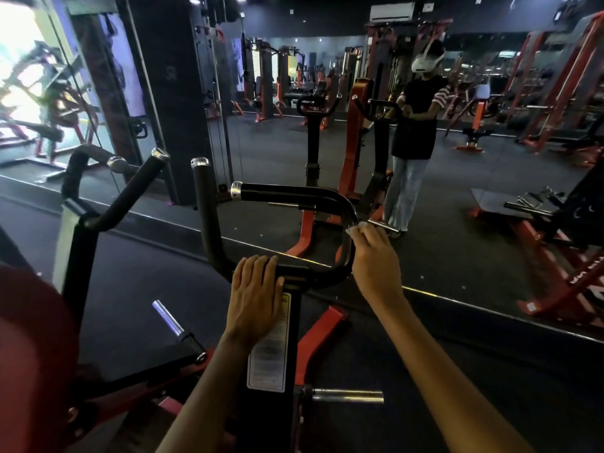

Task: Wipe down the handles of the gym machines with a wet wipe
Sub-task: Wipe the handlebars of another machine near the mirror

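- Two of my hands: left hand (256,297), right hand (376,259).
- One wet wipe (354,229).
- One black handlebar (294,194).
- One warning label (269,348).
- Two steel pegs (348,395).

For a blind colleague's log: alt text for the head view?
The right hand presses a white wipe on the curved black handle of a gym machine, while the left hand rests on its crossbar, facing a wall mirror.
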Available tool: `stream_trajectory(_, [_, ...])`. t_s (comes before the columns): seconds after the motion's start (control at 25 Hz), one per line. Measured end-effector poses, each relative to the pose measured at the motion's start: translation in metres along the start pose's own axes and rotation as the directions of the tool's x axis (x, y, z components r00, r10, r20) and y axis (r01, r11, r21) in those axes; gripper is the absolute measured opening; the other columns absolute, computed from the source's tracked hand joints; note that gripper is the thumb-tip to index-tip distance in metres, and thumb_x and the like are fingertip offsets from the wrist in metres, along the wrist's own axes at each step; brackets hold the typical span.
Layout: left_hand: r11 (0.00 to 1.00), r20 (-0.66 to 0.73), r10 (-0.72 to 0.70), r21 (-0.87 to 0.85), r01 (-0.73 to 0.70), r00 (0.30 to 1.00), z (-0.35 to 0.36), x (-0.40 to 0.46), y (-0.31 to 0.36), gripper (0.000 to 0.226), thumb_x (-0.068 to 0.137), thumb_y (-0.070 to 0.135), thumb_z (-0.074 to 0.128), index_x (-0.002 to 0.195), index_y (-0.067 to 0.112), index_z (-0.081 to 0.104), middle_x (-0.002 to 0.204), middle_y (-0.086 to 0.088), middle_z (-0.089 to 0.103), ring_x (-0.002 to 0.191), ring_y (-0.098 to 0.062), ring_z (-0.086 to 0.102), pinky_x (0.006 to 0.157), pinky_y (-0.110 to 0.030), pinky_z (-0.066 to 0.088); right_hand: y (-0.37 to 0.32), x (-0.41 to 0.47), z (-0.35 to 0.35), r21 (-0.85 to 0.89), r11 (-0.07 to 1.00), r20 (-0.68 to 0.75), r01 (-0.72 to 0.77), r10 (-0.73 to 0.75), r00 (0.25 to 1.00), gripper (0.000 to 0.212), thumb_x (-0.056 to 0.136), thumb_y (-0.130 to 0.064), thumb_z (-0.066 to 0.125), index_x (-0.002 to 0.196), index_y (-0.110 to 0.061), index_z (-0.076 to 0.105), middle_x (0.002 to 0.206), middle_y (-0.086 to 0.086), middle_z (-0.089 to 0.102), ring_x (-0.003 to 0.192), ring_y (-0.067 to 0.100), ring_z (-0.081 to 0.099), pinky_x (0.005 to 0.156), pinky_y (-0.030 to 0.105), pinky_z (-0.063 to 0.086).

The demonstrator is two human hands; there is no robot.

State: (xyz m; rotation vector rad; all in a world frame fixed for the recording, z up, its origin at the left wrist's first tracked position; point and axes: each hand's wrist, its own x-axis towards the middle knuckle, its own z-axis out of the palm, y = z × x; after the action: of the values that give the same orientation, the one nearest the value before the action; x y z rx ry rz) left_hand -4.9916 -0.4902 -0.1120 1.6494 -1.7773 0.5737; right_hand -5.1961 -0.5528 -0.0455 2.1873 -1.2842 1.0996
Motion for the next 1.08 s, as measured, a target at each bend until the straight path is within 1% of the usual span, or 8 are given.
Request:
stream_trajectory(0.4, [1.0, 0.005, -0.018, -0.002, 0.018, 1.0, 0.003, -0.002, 0.001, 0.046, 0.097, 0.033, 0.026, 0.119, 0.004, 0.053, 0.118, -0.015, 0.057, 0.115, -0.029, 0.048, 0.109, -0.044, 0.024, -0.073, -0.049, 0.017, 0.081, 0.993, 0.214, -0.08, 0.061, 0.975, 0.041, 0.052, -0.007, 0.086, 0.089, -0.002, 0.07, 0.092, 0.011, 0.064, 0.08, 0.016, 0.065, 0.065, 0.018, 0.054])
stream_trajectory(0.48, [1.0, 0.009, -0.011, -0.006, 0.011, 1.0, 0.002, -0.002, 0.001, 0.048, 0.099, 0.035, 0.022, 0.12, 0.005, 0.052, 0.118, -0.015, 0.057, 0.115, -0.029, 0.047, 0.109, -0.043, 0.022, -0.08, -0.049, 0.016, 0.146, 0.984, 0.267, -0.1, 0.059, 0.962, 0.041, 0.058, -0.006, 0.084, 0.096, -0.001, 0.069, 0.094, 0.011, 0.063, 0.082, 0.016, 0.065, 0.069, 0.018, 0.054])
stream_trajectory(0.56, [1.0, 0.01, -0.006, -0.003, 0.006, 1.0, 0.001, -0.002, 0.0, 0.047, 0.099, 0.036, 0.022, 0.12, 0.005, 0.051, 0.118, -0.014, 0.057, 0.115, -0.029, 0.047, 0.11, -0.042, 0.021, -0.074, -0.04, 0.011, 0.195, 0.976, 0.309, -0.099, 0.034, 0.951, 0.032, 0.075, -0.003, 0.072, 0.107, -0.002, 0.065, 0.104, 0.011, 0.059, 0.093, 0.018, 0.061, 0.079, 0.019, 0.05])
stream_trajectory(0.64, [1.0, 0.011, -0.005, -0.003, 0.005, 1.0, 0.0, -0.001, 0.0, 0.044, 0.097, 0.033, 0.026, 0.12, 0.005, 0.052, 0.118, -0.014, 0.058, 0.115, -0.029, 0.049, 0.11, -0.042, 0.021, -0.056, -0.02, 0.001, 0.171, 0.984, 0.228, -0.053, 0.012, 0.973, 0.024, 0.081, 0.0, 0.065, 0.106, -0.001, 0.064, 0.105, 0.012, 0.059, 0.096, 0.02, 0.06, 0.08, 0.017, 0.045])
stream_trajectory(0.76, [1.0, -0.019, -0.007, -0.009, 0.007, 1.0, -0.002, -0.001, 0.003, 0.041, 0.095, 0.028, 0.031, 0.119, 0.004, 0.054, 0.116, -0.014, 0.058, 0.114, -0.029, 0.049, 0.11, -0.043, 0.024, -0.025, 0.024, -0.014, -0.01, 0.997, 0.08, 0.083, -0.081, 0.993, 0.028, 0.066, 0.0, 0.077, 0.093, 0.004, 0.067, 0.094, 0.015, 0.064, 0.088, 0.025, 0.063, 0.075, 0.025, 0.053])
stream_trajectory(0.92, [1.0, -0.025, 0.001, -0.014, -0.002, 1.0, -0.002, -0.001, 0.002, 0.039, 0.095, 0.028, 0.031, 0.12, 0.006, 0.052, 0.116, -0.013, 0.058, 0.113, -0.029, 0.05, 0.11, -0.042, 0.023, -0.015, 0.042, -0.023, -0.214, 0.919, 0.315, 0.332, -0.256, 0.914, 0.034, 0.053, 0.002, 0.082, 0.083, 0.008, 0.068, 0.091, 0.015, 0.065, 0.089, 0.027, 0.062, 0.077, 0.033, 0.056])
stream_trajectory(1.0, [1.0, -0.023, -0.003, -0.011, 0.003, 1.0, 0.0, -0.001, 0.001, 0.038, 0.096, 0.029, 0.03, 0.121, 0.007, 0.05, 0.117, -0.013, 0.057, 0.114, -0.028, 0.049, 0.11, -0.042, 0.023, -0.021, 0.039, -0.028, -0.221, 0.902, 0.394, 0.37, -0.265, 0.88, 0.033, 0.048, 0.003, 0.085, 0.076, 0.007, 0.068, 0.088, 0.015, 0.066, 0.089, 0.027, 0.063, 0.074, 0.034, 0.056])
stream_trajectory(1.08, [1.0, -0.018, -0.005, -0.008, 0.005, 1.0, 0.001, -0.002, 0.0, 0.038, 0.096, 0.029, 0.03, 0.121, 0.007, 0.049, 0.117, -0.013, 0.057, 0.115, -0.027, 0.047, 0.111, -0.041, 0.022, -0.033, 0.037, -0.031, -0.226, 0.901, 0.448, 0.37, -0.241, 0.861, 0.028, 0.057, 0.003, 0.081, 0.082, 0.006, 0.068, 0.095, 0.018, 0.065, 0.098, 0.03, 0.059, 0.082, 0.035, 0.054])
